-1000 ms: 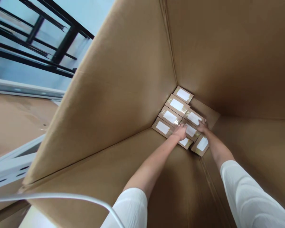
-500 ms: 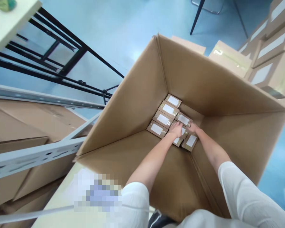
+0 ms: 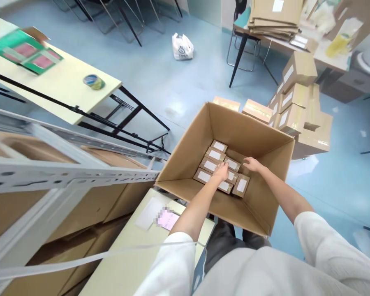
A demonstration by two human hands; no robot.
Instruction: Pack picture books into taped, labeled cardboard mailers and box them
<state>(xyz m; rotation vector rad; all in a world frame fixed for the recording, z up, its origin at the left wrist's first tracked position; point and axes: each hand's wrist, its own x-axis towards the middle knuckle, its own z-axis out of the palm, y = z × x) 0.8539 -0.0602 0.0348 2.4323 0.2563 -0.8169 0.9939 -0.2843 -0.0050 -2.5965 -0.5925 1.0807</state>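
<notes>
Both hands inside big carton over labelled small boxes

Left hand point(image 3: 222, 172) sits over the middle of the small boxes point(image 3: 204, 175), fingers bent, at the seam between two rows; can't tell whether it grips one or just rests there. Right hand point(image 3: 251, 164) is empty, fingers loosely curved and apart, just beyond the end of the nearest box on its left, over bare carton bottom.

Eight small boxes visible, white labels up. Four run in a row to the left of and beyond the left hand, along the carton wall; three more are under and around that hand, partly covered. The last, a turned box point(image 3: 241, 186), lies at a different angle from the rest, on the body side of the right hand.

Big carton point(image 3: 249, 125) stands open around both hands. Beyond the right hand, outside the carton: stacked boxes point(image 3: 299, 107) on the floor. Well beyond both hands: white plastic bag point(image 3: 182, 48) on the blue floor. Left of the left hand, outside the carton: metal shelf point(image 3: 80, 174) with cartons. Body side of the left hand: pale table point(image 3: 126, 246), paper sheet point(image 3: 147, 213) and pink card point(image 3: 168, 220) on it, partly pixelated. White cable point(image 3: 95, 260) crosses in front of that table, reaching the left sleeve.
</notes>
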